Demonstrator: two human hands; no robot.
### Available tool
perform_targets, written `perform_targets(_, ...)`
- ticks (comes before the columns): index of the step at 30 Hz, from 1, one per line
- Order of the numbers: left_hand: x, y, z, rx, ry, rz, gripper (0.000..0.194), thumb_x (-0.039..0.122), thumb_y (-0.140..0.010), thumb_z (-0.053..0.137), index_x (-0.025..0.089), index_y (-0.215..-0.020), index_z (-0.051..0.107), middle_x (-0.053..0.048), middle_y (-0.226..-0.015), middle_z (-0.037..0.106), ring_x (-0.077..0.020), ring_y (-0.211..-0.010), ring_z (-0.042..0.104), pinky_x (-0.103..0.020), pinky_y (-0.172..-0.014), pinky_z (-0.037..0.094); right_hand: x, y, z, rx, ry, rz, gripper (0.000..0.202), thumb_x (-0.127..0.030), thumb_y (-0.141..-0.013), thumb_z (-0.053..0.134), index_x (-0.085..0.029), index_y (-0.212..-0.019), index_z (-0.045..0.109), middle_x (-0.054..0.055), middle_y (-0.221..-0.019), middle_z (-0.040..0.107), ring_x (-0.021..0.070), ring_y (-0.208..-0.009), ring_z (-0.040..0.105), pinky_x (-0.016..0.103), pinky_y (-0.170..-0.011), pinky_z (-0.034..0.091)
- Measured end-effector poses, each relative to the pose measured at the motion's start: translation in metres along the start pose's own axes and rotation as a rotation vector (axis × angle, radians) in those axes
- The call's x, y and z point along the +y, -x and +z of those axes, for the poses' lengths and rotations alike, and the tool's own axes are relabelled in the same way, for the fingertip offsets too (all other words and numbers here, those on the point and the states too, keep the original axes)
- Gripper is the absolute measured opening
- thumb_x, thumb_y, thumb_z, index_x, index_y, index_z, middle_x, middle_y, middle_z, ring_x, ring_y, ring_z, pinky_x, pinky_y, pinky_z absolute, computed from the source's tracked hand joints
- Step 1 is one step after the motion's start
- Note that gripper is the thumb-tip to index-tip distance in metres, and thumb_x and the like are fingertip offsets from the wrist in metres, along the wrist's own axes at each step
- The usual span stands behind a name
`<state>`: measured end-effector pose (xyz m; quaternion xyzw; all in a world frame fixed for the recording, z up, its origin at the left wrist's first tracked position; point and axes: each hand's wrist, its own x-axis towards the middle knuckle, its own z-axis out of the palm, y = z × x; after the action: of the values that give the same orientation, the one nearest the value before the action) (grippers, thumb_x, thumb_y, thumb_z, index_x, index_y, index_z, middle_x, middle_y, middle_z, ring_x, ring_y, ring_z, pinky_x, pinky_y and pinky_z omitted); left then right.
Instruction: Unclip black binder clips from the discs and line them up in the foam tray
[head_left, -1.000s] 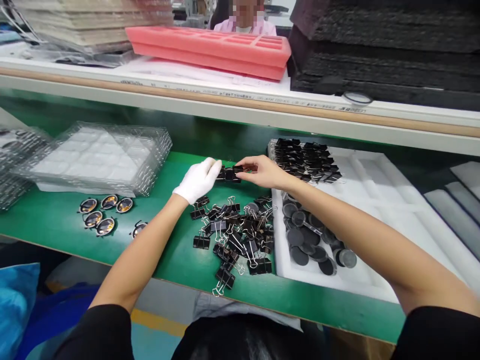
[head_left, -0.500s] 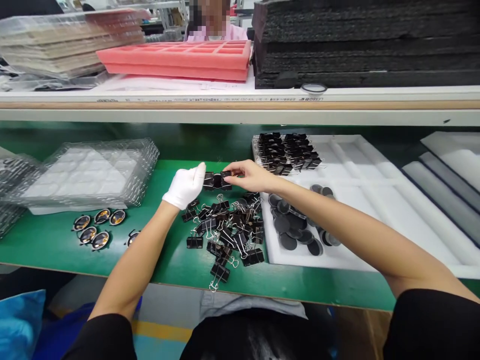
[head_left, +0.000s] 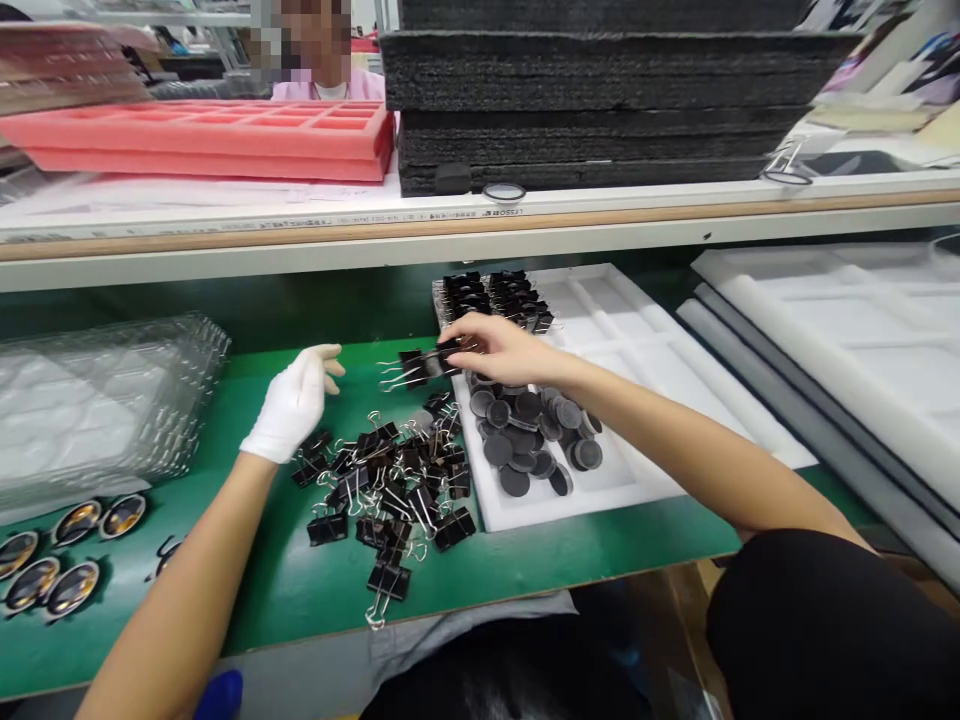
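My right hand (head_left: 499,350) is bare and grips one end of a joined pair of black binder clips (head_left: 412,368), with a small greyish round piece between them. The pair hangs over the left edge of a white foam tray (head_left: 480,500), slightly blurred. To its left, my left hand (head_left: 289,405), in a white glove, holds nothing, its fingers apart. Below both hands lies a heap of loose binder clips (head_left: 394,480) on the green table. Dark round discs (head_left: 517,440) fill the tray's near-left part, and rows of clipped pieces (head_left: 495,295) stand in its far-left corner.
Clear plastic trays (head_left: 105,400) are stacked at left, with round dark-lensed pieces (head_left: 75,590) before them. More foam sheets (head_left: 840,310) lie at right. Overhead, a shelf (head_left: 322,240) bears pink foam (head_left: 225,140) and black foam (head_left: 600,120). A person sits beyond it.
My left hand has let go of the binder clip pair and moved away leftward. My right hand has carried the pair to the tray's edge. The view has turned right.
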<state>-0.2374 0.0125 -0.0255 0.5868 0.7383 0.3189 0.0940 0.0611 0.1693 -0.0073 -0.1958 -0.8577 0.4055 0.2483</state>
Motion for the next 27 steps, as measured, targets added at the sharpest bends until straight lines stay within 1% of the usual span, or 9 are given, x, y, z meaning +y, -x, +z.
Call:
perform_targets(4,-0.005,-0.003,0.000,-0.053,-0.033,-0.033,0.055,0.057,-0.104,0.029,0.022,-0.124,0.067,-0.007,-0.103,0.078,-0.0252,-0.095,0.073,-0.038,-0.095,0.054,0.049,0.046,-0.076,0.147,0.157,0.062,0.035,-0.049,-0.087,0.069,-0.024,-0.111,0.076,0.010,-0.118,0.073,0.0314,-0.114,0.066,0.051,-0.104,0.050)
perform_targets(6,-0.007,-0.005,0.001,-0.070,-0.052,-0.067,0.052,0.057,-0.103,0.032,0.024,-0.122,0.067,-0.007,-0.102,0.078,-0.0266,-0.099,0.073,-0.039,-0.094,0.055,0.081,0.065,-0.101,0.259,0.183,0.128,0.037,-0.052,-0.086,0.070,-0.024,-0.110,0.075,0.011,-0.118,0.073,0.0325,-0.114,0.066,0.053,-0.107,0.049)
perform_targets(8,-0.008,-0.006,0.002,-0.076,-0.057,-0.072,0.051,0.057,-0.103,0.033,0.026,-0.123,0.068,-0.006,-0.100,0.078,-0.0272,-0.101,0.073,-0.039,-0.094,0.055,0.109,0.080,-0.111,0.315,0.166,0.180,0.040,-0.055,-0.085,0.071,-0.023,-0.109,0.074,0.013,-0.117,0.073,0.0328,-0.112,0.067,0.054,-0.105,0.050)
perform_targets(11,-0.011,-0.007,0.004,-0.065,-0.055,-0.070,0.051,0.057,-0.103,0.033,0.026,-0.123,0.069,-0.004,-0.099,0.078,-0.0268,-0.102,0.074,-0.039,-0.096,0.055,0.139,0.090,-0.109,0.333,0.190,0.217,0.043,-0.059,-0.084,0.069,-0.023,-0.108,0.074,0.014,-0.116,0.072,0.0333,-0.112,0.066,0.055,-0.106,0.049)
perform_targets(14,-0.013,-0.007,0.004,-0.066,-0.053,-0.086,0.050,0.057,-0.103,0.034,0.027,-0.123,0.069,-0.004,-0.097,0.078,-0.0275,-0.105,0.073,-0.041,-0.100,0.054,0.152,0.092,-0.104,0.356,0.262,0.220,0.048,-0.062,-0.084,0.068,-0.022,-0.110,0.075,0.016,-0.120,0.066,0.0348,-0.122,0.060,0.058,-0.112,0.044)
perform_targets(17,-0.015,-0.007,0.005,-0.075,-0.050,-0.112,0.049,0.056,-0.103,0.034,0.028,-0.123,0.069,-0.005,-0.099,0.077,-0.0282,-0.106,0.073,-0.043,-0.102,0.052,0.157,0.090,-0.103,0.327,0.263,0.200,0.051,-0.066,-0.084,0.067,-0.023,-0.112,0.074,0.015,-0.123,0.061,0.0343,-0.132,0.054,0.056,-0.119,0.039)
perform_targets(20,-0.018,-0.007,0.007,-0.087,-0.053,-0.120,0.048,0.057,-0.103,0.035,0.029,-0.122,0.069,-0.004,-0.100,0.077,-0.0284,-0.104,0.073,-0.044,-0.101,0.053,0.160,0.088,-0.099,0.303,0.292,0.208,0.046,-0.063,-0.086,0.067,-0.026,-0.112,0.074,0.015,-0.126,0.058,0.0349,-0.135,0.050,0.056,-0.120,0.037)
perform_targets(24,-0.019,-0.007,0.009,-0.110,-0.061,-0.130,0.047,0.055,-0.103,0.036,0.028,-0.122,0.069,-0.004,-0.101,0.077,-0.0289,-0.105,0.073,-0.043,-0.101,0.053,0.162,0.089,-0.085,0.361,0.432,0.241,0.041,-0.054,-0.088,0.066,-0.025,-0.115,0.075,0.017,-0.129,0.057,0.0395,-0.133,0.049,0.066,-0.116,0.032)
perform_targets(27,-0.013,-0.007,0.005,-0.133,-0.092,-0.135,0.047,0.054,-0.103,0.035,0.028,-0.123,0.067,-0.003,-0.105,0.078,-0.0269,-0.103,0.072,-0.042,-0.102,0.053,0.160,0.091,-0.080,0.385,0.408,0.167,0.045,-0.052,-0.086,0.069,-0.025,-0.121,0.073,0.016,-0.128,0.060,0.0374,-0.132,0.051,0.062,-0.117,0.034)
